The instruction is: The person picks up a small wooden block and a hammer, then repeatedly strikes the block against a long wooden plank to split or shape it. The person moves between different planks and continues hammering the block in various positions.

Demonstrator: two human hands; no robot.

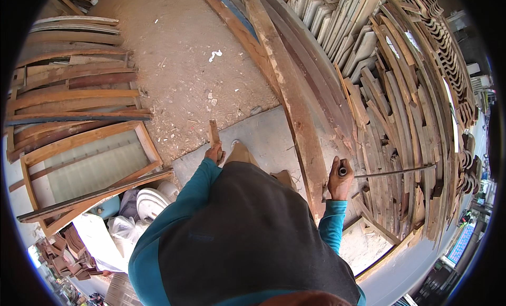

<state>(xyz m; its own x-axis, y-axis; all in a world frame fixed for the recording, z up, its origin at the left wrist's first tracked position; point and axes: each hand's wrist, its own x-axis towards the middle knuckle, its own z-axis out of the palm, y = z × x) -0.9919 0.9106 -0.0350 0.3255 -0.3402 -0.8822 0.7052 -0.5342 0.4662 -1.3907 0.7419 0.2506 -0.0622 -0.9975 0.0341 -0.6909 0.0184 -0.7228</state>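
Observation:
My left hand (pixel 215 154) is closed around a short piece of wood (pixel 213 131), which sticks up past the fingers. Off to the right, my right hand (pixel 339 180) grips a thin dark metal bar (pixel 395 173) with a round, hollow end that shows above the fist. The bar's long shaft points right, over the stacked timber. Between my hands, a long wooden beam (pixel 303 129) runs away from me, close to the left side of my right hand. My feet are partly hidden by my dark vest.
Stacked timber (pixel 411 111) fills the right side, with wavy-edged pieces beyond it. Wooden frames (pixel 79 77) are piled at left, near a framed glass panel (pixel 95 156). White lids (pixel 152 203) and plastic bags lie below. A grey sheet (pixel 258 135) covers part of the dirt floor (pixel 184 58).

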